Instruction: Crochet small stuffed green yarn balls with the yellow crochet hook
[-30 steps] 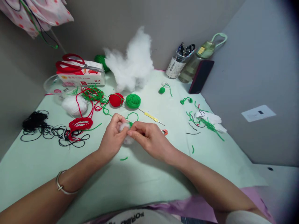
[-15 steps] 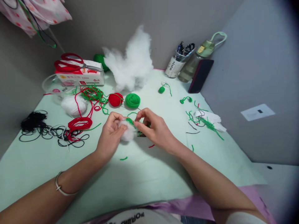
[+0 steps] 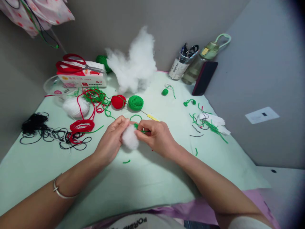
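Near the middle of the table, my left hand point(image 3: 113, 137) is closed around one side of a fluffy white ball point(image 3: 130, 138). A small piece of green yarn point(image 3: 136, 126) shows at the ball's upper edge, and a thin loop of it curves behind. My right hand point(image 3: 155, 136) pinches the green yarn close to the ball's right side; its curled fingers partly hide the strand. Just beyond the right hand lies a crochet hook point(image 3: 152, 117) with a yellow handle. Green point(image 3: 135, 103) and red point(image 3: 118, 101) balls of yarn sit behind the hands.
At left lie tangled red yarn point(image 3: 82, 126), black yarn point(image 3: 35, 123) and a white yarn ball point(image 3: 75, 107). Red-handled scissors point(image 3: 71, 63) rest on a box point(image 3: 83, 80). White stuffing point(image 3: 135, 63) is piled behind. A pen cup point(image 3: 178, 67), bottle point(image 3: 194, 69), phone point(image 3: 205, 78) and yarn scraps point(image 3: 212, 124) stand or lie right.
My right hand has come down slightly, uncovering the hook's yellow handle. My left fingers have shifted to the ball's side, and more of the white ball shows.
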A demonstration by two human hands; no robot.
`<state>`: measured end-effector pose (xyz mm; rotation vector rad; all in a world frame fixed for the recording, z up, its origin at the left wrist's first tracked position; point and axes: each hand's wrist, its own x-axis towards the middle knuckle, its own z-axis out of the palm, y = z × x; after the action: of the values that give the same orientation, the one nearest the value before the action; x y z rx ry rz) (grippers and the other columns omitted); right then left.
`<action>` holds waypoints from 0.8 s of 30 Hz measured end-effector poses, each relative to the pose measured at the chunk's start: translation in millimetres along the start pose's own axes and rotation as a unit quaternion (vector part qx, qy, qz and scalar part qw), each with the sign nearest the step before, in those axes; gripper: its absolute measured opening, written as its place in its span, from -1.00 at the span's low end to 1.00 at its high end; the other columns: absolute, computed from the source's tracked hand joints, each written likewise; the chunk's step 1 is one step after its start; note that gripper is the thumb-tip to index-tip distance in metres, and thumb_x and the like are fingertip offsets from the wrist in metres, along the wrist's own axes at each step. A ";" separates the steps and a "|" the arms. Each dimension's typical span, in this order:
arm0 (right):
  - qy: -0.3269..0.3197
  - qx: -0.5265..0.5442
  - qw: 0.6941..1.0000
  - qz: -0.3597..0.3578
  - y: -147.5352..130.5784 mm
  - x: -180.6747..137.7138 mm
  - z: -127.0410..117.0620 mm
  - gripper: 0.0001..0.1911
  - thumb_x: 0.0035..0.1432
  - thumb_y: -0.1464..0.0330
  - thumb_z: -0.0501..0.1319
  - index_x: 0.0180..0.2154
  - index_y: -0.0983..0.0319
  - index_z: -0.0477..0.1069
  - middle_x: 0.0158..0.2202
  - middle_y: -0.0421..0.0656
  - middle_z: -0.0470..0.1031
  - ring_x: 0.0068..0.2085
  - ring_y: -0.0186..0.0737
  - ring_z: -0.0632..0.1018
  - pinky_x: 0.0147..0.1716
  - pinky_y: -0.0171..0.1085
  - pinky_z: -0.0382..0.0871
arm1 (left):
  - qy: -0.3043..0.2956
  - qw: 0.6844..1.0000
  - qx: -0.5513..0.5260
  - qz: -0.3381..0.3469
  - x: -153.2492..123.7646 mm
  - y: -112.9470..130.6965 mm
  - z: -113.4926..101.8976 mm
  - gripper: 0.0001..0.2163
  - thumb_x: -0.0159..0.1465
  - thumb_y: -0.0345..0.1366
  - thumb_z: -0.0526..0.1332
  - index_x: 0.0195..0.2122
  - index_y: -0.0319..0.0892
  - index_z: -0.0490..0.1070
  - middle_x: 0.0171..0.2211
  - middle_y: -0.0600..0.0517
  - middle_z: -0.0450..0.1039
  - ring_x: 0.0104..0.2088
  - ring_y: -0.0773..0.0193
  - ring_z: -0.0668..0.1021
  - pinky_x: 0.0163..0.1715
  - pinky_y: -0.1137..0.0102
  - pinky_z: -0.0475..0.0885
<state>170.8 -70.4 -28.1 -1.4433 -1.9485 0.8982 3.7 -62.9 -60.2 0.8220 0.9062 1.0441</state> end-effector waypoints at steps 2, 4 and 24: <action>-0.004 0.004 1.000 0.001 0.6 -0.3 -1.3 -0.78 0.19 0.39 0.22 -0.50 0.21 0.30 -0.58 -0.33 0.26 -0.50 -0.41 0.23 -0.44 -0.34 0.04 | -0.020 1.000 0.011 -0.015 1.1 3.8 -1.6 -0.70 0.16 -0.17 0.44 -0.42 -0.15 0.32 -0.39 0.11 0.44 -0.48 0.40 0.40 -0.51 0.51 0.27; -0.006 0.027 0.999 0.018 2.4 0.4 -3.6 -0.79 0.20 0.37 0.22 -0.49 0.21 0.33 -0.60 -0.35 0.22 -0.52 -0.41 0.21 -0.46 -0.33 0.03 | -0.044 0.998 0.024 -0.029 1.9 6.4 -4.1 -0.70 0.12 -0.21 0.47 -0.36 -0.14 0.34 -0.37 0.12 0.46 -0.46 0.39 0.44 -0.49 0.50 0.30; 0.015 -0.055 0.998 -0.029 0.3 -3.0 -0.3 -0.82 0.23 0.38 0.18 -0.44 0.19 0.28 -0.53 -0.30 0.30 -0.48 -0.38 0.26 -0.40 -0.32 0.05 | -0.001 0.999 0.031 -0.014 -1.1 2.5 -0.5 -0.79 0.23 -0.20 0.35 -0.39 -0.14 0.35 -0.43 0.11 0.41 -0.47 0.38 0.38 -0.50 0.51 0.27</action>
<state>172.0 -73.2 -28.3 -1.4448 -2.0343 0.7513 2.1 -63.2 -58.0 0.8592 0.9492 0.9961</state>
